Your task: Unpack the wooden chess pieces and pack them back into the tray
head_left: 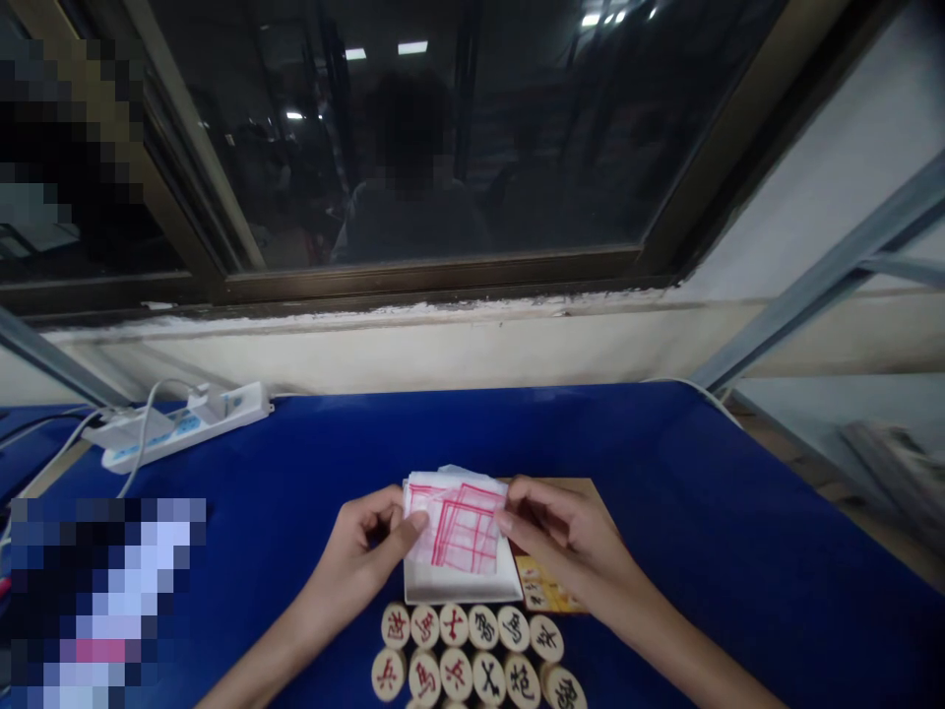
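Between my two hands is a folded white sheet with red grid lines (462, 522), its material thin like plastic or paper. My left hand (373, 537) pinches its left edge between thumb and fingers. On the opposite edge, my right hand (550, 527) grips it the same way. Directly beneath the sheet lies a shallow white box tray (465, 588), partly covered by it. Partly behind my right hand is a yellow and brown printed box part (542, 588). Nearer to me, round xiangqi pieces (456, 675) with red and black characters stand in rows and stacks.
The blue table (295, 473) runs up to the wall below a dark window (443, 148). A white power strip (188, 423) with plugs and cables lies at the back left. Grey metal bars (827, 266) slant at the right. A blurred-out item (125, 601) sits at the left.
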Motion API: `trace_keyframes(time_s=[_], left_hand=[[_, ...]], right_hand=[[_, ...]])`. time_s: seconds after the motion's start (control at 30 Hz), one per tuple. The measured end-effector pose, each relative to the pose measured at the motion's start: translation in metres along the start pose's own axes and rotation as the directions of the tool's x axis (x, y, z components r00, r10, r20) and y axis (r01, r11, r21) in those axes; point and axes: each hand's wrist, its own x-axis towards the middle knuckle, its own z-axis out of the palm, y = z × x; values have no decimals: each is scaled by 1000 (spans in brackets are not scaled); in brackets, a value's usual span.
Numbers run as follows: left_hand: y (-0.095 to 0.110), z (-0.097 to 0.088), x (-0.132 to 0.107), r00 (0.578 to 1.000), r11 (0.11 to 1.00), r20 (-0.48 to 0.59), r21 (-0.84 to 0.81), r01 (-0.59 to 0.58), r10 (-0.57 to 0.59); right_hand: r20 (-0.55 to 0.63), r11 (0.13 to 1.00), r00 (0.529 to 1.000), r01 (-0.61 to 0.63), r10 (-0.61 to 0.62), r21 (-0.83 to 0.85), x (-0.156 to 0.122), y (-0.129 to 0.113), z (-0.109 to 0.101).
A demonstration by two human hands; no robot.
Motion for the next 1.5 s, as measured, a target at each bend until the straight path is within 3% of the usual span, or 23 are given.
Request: trace_keyframes(time_s=[0.23, 0.33, 0.57, 0.67, 0.77, 0.9, 1.03, 1.1, 1.27, 1.5], left_hand=[[-2, -2, -1, 995, 988, -54, 137, -71, 80], [2, -4, -2, 997, 994, -36, 86, -62, 66], [5, -5, -6, 998, 996, 11, -63, -63, 64], [6, -4, -5, 994, 991, 57, -101, -85, 91], [8, -3, -3, 994, 994, 19, -10, -107, 107], [8, -3, -1, 981, 951, -66, 264, -161, 184], [5, -4, 0, 988, 928, -95, 362, -82, 124], [0, -4, 0, 986, 898, -79, 428, -99, 147], [-10, -1, 0, 973, 822, -33, 542, -173, 227], [-8, 0, -2, 968, 876, -126, 464, -136, 217]], right_hand=[[-68, 998, 996, 58, -60, -31, -1, -2, 0], [-81, 997, 995, 59, -64, -53, -5, -5, -1], [-69, 989, 996, 73, -65, 126, -8, -8, -3], [-151, 994, 986, 86, -75, 69, -6, -9, -1], [-190, 995, 978, 81, -91, -62, -5, -11, 0], [-93, 952, 982, 132, -163, -276, -7, -14, 3], [80, 874, 973, 229, -216, -429, -10, -16, 9], [123, 860, 969, 249, -216, -445, -10, -15, 10], [89, 854, 969, 244, -229, -461, -7, -13, 7], [64, 855, 964, 257, -256, -451, -6, -18, 6]])
